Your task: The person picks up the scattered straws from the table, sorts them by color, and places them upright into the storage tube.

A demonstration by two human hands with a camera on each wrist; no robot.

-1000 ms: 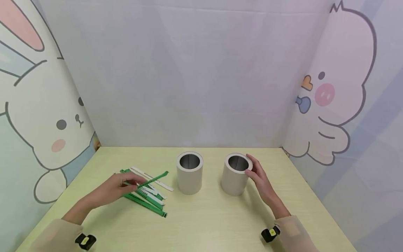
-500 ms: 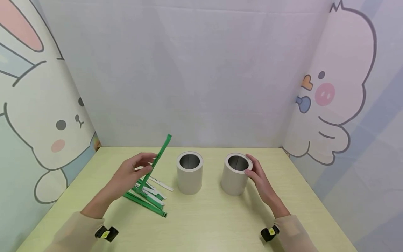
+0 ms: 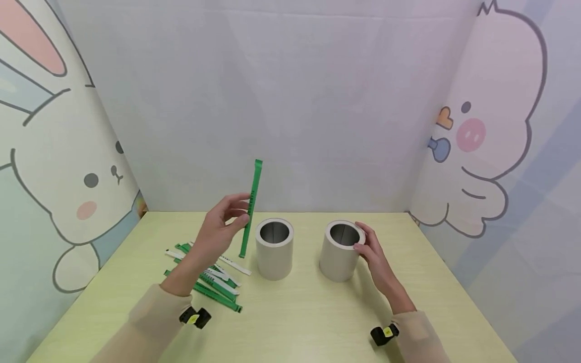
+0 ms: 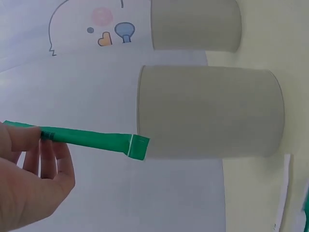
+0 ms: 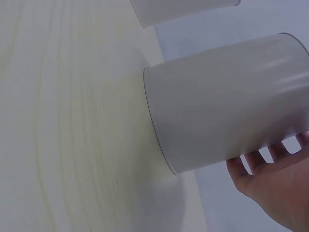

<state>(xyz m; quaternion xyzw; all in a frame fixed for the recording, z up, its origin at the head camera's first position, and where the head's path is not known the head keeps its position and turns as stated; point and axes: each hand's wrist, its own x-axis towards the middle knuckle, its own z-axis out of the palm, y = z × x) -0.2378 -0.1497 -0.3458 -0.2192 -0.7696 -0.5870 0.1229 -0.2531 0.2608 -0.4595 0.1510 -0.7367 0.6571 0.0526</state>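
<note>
A green stick packet (image 3: 252, 207) is pinched between the thumb and fingers of my left hand (image 3: 222, 224), raised above the table; it stands nearly upright, just left of the left white cylindrical holder (image 3: 274, 259). In the left wrist view the packet's crimped end (image 4: 138, 146) appears before that holder's wall. My right hand (image 3: 379, 262) holds the right white cylindrical holder (image 3: 338, 262) by its right side near the rim, thumb in front and fingers behind. Both holders stand upright with dark grey insides. The right wrist view shows the fingers (image 5: 237, 171) against the holder's wall.
Several green and white stick packets (image 3: 218, 297) lie in a loose pile on the pale yellow table (image 3: 299, 322), left of the holders and partly behind the left forearm. A plain cloth backdrop (image 3: 272, 111) rises behind the table, with cartoon-printed sheets at both sides.
My left hand has lifted the green stick packet off the pile and carried it up and right towards the left holder, turning it upright. The right hand stays on its holder.
</note>
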